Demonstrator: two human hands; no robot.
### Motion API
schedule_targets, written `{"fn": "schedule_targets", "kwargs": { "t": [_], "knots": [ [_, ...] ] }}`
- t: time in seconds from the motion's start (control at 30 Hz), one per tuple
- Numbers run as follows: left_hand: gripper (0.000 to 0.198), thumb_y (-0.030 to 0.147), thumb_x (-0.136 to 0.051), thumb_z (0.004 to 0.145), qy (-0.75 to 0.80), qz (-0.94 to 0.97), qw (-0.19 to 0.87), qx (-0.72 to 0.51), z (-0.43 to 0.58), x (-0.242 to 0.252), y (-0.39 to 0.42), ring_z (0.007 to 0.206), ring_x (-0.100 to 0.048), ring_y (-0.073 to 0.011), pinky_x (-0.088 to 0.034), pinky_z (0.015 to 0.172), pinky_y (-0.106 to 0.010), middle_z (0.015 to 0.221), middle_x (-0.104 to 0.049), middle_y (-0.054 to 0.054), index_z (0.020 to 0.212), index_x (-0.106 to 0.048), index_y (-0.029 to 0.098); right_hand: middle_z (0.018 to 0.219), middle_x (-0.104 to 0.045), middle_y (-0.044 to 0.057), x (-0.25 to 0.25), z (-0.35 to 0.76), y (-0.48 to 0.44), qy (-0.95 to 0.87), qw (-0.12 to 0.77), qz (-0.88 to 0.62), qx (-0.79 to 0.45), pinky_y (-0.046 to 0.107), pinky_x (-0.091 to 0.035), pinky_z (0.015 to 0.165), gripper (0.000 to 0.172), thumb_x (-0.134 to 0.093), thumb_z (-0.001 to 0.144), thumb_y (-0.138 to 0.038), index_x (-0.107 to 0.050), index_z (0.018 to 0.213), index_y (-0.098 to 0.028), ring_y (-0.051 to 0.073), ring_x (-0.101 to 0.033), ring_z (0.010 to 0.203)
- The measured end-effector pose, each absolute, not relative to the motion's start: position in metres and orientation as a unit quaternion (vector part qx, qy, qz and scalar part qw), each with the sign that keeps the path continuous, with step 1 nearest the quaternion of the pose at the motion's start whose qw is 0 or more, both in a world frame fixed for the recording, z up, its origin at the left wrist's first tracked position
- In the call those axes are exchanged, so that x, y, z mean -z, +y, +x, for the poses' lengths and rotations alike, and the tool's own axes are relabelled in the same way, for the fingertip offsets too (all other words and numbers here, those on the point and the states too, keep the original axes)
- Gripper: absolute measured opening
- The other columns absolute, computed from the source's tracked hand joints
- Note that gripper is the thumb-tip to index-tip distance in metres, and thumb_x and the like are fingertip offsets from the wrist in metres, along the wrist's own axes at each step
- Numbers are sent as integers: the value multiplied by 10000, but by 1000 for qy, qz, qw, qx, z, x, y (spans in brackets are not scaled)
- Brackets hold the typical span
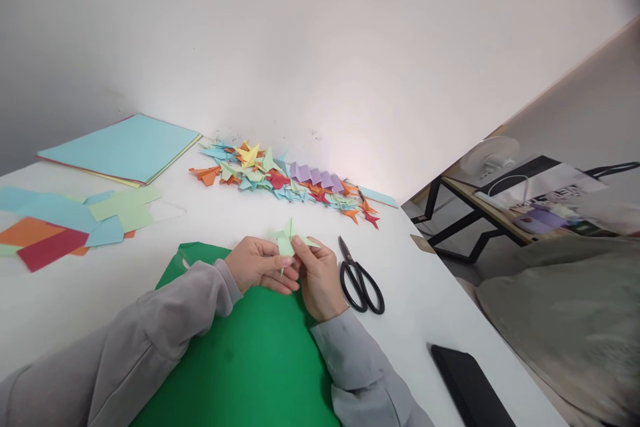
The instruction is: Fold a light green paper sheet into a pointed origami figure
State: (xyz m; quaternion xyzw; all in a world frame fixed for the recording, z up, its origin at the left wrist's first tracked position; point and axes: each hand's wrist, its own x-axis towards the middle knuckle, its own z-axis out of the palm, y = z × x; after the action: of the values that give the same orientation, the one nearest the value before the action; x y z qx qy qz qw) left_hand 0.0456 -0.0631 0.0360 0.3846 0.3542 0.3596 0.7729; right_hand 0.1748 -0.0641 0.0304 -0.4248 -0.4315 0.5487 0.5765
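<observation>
Between my two hands is a small pale green origami crane point(285, 242), its pointed tips spread up and to the sides. My left hand point(261, 265) pinches its left side, the lower fingers stretched loosely beneath. On the other side, my right hand point(319, 277) grips the crane between thumb and fingers. Both hands are above a green sheet point(250, 353) at the table's front. Black-handled scissors point(361, 277) lie just right of my right hand, blades pointing away. Beyond the hands, a long heap of folded paper cranes point(260, 173) in several colours rests along the wall.
Loose cut paper pieces point(53, 247) lie at the left on the white table point(200, 213). Behind them is a stack of large coloured sheets point(123, 147). A black flat object point(470, 383) lies front right. Past the table's right edge stand a low table point(465, 203) and something covered in grey-green cloth point(555, 313).
</observation>
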Motion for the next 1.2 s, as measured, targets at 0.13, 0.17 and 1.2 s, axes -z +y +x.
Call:
{"fn": "schedule_targets", "kwargs": {
  "t": [0.13,0.17,1.2],
  "knots": [
    [430,428,-770,497,347,360,768,-400,45,-40,-58,618,-646,-171,-536,588,-284,666,-657,-76,703,-612,86,376,-456,-58,-28,179,-59,-431,582,-423,-545,214,-281,404,340,-680,677,-339,-485,463,-161,62,-395,367],
    [433,438,-755,521,347,350,763,-418,44,-40,-57,618,-638,-162,-532,579,-278,662,-648,-69,727,-605,88,364,-449,-61,-28,179,-59,-436,575,-422,-549,214,-269,401,340,-685,672,-331,-484,458,-160,58,-383,357],
    [234,73,-622,523,346,580,554,-487,36,-32,-53,593,-613,-115,-516,561,-251,824,-481,-15,746,-671,123,462,-534,-39,-29,190,-53,-509,473,-420,-584,213,-344,451,141,-621,675,-227,-578,558,-161,77,-453,430]
  ]
}}
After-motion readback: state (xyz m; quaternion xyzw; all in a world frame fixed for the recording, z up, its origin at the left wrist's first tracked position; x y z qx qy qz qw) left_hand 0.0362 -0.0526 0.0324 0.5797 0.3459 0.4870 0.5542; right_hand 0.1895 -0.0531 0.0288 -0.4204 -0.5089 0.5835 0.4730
